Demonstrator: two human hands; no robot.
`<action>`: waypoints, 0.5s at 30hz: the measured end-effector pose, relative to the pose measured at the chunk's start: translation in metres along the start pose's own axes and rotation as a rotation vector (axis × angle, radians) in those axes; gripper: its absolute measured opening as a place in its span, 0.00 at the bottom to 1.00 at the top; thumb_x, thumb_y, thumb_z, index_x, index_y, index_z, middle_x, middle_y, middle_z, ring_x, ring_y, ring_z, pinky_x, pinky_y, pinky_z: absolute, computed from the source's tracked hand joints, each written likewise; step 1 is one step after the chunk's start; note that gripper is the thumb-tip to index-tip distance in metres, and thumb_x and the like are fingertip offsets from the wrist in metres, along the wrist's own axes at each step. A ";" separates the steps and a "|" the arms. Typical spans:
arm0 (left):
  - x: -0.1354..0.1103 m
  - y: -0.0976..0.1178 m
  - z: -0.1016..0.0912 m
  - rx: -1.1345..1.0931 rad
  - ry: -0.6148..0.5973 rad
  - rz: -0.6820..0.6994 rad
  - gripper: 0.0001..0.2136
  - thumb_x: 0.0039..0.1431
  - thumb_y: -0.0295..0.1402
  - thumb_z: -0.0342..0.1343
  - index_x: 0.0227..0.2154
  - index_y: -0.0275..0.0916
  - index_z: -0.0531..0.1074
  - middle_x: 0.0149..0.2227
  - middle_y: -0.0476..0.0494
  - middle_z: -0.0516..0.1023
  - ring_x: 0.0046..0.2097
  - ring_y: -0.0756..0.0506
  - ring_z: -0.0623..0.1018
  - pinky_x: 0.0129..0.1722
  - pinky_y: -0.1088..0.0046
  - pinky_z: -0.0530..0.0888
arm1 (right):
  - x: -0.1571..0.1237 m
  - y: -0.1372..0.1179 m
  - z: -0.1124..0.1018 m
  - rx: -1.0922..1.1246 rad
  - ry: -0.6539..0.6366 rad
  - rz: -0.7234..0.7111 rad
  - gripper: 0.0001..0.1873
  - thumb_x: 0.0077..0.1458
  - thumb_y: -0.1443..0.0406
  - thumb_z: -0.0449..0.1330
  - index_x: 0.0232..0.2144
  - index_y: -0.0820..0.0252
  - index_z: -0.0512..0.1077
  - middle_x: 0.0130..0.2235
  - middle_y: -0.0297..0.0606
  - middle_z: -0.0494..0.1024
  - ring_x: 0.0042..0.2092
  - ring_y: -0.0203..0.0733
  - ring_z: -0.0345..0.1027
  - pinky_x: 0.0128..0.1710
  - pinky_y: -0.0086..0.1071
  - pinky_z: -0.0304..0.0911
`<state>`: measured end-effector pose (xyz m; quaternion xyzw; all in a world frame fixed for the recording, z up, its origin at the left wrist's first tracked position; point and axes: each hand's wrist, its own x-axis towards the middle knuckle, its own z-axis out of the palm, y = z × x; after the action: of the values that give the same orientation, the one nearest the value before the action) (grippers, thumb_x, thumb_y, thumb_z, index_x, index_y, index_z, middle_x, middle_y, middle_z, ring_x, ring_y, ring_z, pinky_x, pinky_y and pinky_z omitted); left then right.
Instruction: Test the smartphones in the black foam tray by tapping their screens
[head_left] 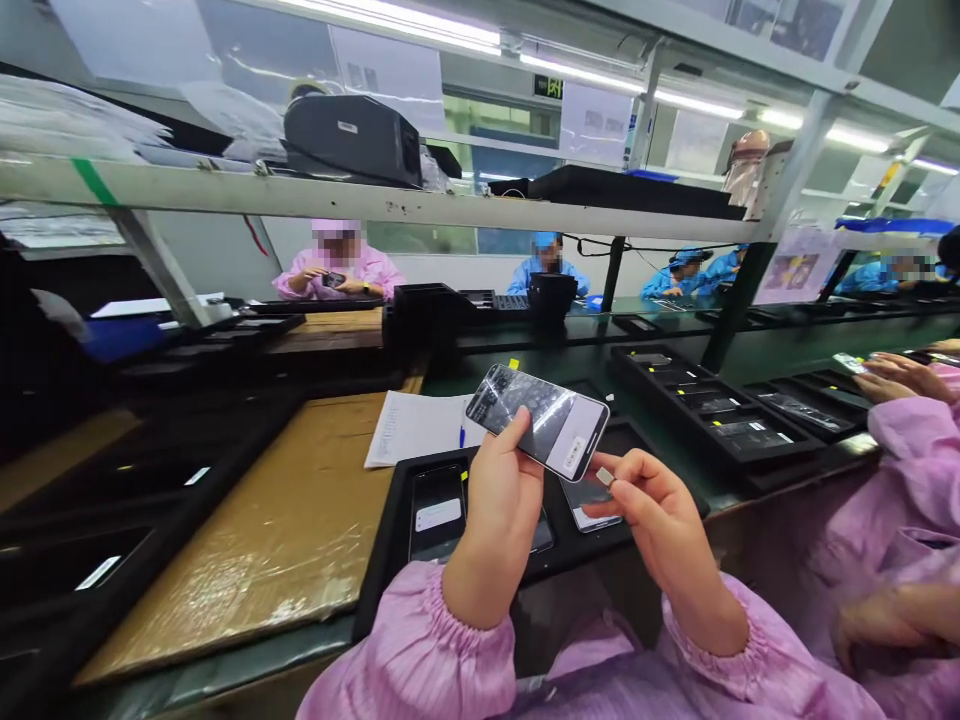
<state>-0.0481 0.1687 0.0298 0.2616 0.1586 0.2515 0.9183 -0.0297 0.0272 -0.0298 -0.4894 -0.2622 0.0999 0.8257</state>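
Observation:
My left hand [501,500] is closed around a smartphone [559,425], its thumb lying over the lit screen. The phone is tilted, and a white label-like patch shows near its lower right end. A yellow tab sticks out at its top edge. Close to that lower right end, my right hand [656,500] pinches a small pale rectangular piece [605,477], which looks like a SIM card tray, between thumb and forefinger. The piece is apart from the phone. Below my hands sits a black tray [390,520] with phones, among them a left phone [437,510] with a lit white box.
A printed sheet [390,430] with a blue pen [462,436] lies behind the tray. Plastic-wrapped cardboard [300,500] is at left, beside more black trays [45,560]. Another phone tray [720,400] stands at right, near a co-worker's hands [896,378]. A shelf [450,205] spans above.

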 end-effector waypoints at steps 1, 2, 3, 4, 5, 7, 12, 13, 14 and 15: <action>0.000 0.000 0.000 0.012 0.007 0.003 0.10 0.64 0.20 0.55 0.45 0.31 0.76 0.38 0.40 0.83 0.37 0.48 0.82 0.42 0.73 0.80 | 0.001 0.002 0.001 -0.002 -0.008 0.007 0.15 0.54 0.58 0.72 0.26 0.58 0.72 0.44 0.42 0.82 0.47 0.47 0.77 0.38 0.35 0.80; 0.001 0.001 0.000 0.023 0.010 0.007 0.10 0.63 0.20 0.55 0.45 0.31 0.76 0.38 0.40 0.83 0.36 0.48 0.82 0.41 0.74 0.79 | 0.001 0.003 0.001 -0.001 -0.012 0.016 0.15 0.53 0.58 0.72 0.26 0.59 0.72 0.44 0.42 0.82 0.48 0.47 0.77 0.38 0.36 0.80; 0.001 0.001 0.000 0.034 0.010 0.010 0.10 0.63 0.20 0.56 0.45 0.31 0.76 0.39 0.40 0.83 0.36 0.49 0.82 0.41 0.74 0.79 | 0.002 0.004 0.001 0.001 -0.015 0.027 0.15 0.53 0.58 0.72 0.26 0.59 0.72 0.43 0.42 0.82 0.47 0.47 0.77 0.38 0.36 0.80; 0.001 0.002 0.000 0.043 0.004 0.014 0.10 0.63 0.20 0.56 0.45 0.32 0.76 0.39 0.41 0.83 0.37 0.49 0.82 0.41 0.75 0.79 | 0.003 0.005 0.001 0.003 -0.017 0.040 0.15 0.53 0.58 0.73 0.25 0.59 0.72 0.42 0.41 0.82 0.46 0.45 0.77 0.38 0.35 0.80; 0.001 0.003 0.000 0.053 -0.007 0.019 0.11 0.63 0.20 0.56 0.46 0.32 0.77 0.40 0.41 0.83 0.37 0.49 0.82 0.42 0.75 0.79 | 0.003 0.006 0.002 0.005 -0.017 0.053 0.15 0.52 0.59 0.73 0.25 0.59 0.72 0.42 0.40 0.82 0.44 0.44 0.77 0.38 0.34 0.80; 0.001 0.004 -0.002 0.069 -0.028 0.022 0.11 0.62 0.20 0.57 0.46 0.33 0.77 0.40 0.43 0.83 0.38 0.49 0.82 0.44 0.73 0.78 | 0.004 0.007 0.003 0.008 -0.015 0.078 0.16 0.50 0.58 0.74 0.24 0.60 0.72 0.39 0.40 0.82 0.41 0.41 0.77 0.36 0.30 0.79; 0.002 0.004 -0.011 0.105 -0.085 0.062 0.13 0.58 0.24 0.62 0.47 0.36 0.77 0.43 0.43 0.83 0.43 0.46 0.82 0.48 0.70 0.77 | 0.006 0.013 0.006 -0.019 0.030 0.119 0.21 0.45 0.53 0.76 0.23 0.60 0.72 0.32 0.37 0.78 0.35 0.38 0.73 0.31 0.28 0.75; 0.001 0.004 -0.013 0.108 -0.100 0.077 0.14 0.57 0.25 0.63 0.47 0.37 0.77 0.44 0.43 0.83 0.44 0.45 0.82 0.49 0.69 0.77 | 0.006 0.015 0.006 -0.028 0.038 0.118 0.21 0.44 0.53 0.76 0.23 0.60 0.72 0.31 0.36 0.77 0.34 0.38 0.72 0.31 0.28 0.75; 0.001 0.003 -0.015 0.109 -0.109 0.087 0.14 0.56 0.26 0.64 0.47 0.37 0.77 0.45 0.43 0.83 0.44 0.45 0.82 0.49 0.69 0.77 | 0.007 0.017 0.006 -0.038 0.042 0.109 0.21 0.43 0.52 0.76 0.23 0.60 0.73 0.30 0.35 0.76 0.32 0.37 0.71 0.31 0.29 0.75; 0.000 0.002 -0.016 0.113 -0.118 0.092 0.15 0.55 0.27 0.65 0.47 0.38 0.77 0.45 0.43 0.83 0.45 0.44 0.82 0.49 0.69 0.77 | 0.007 0.019 0.005 -0.052 0.042 0.096 0.22 0.43 0.51 0.76 0.23 0.60 0.73 0.29 0.34 0.75 0.31 0.37 0.71 0.32 0.30 0.75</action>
<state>-0.0554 0.1765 0.0179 0.3341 0.1060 0.2681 0.8974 -0.0249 0.0436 -0.0423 -0.5246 -0.2234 0.1222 0.8124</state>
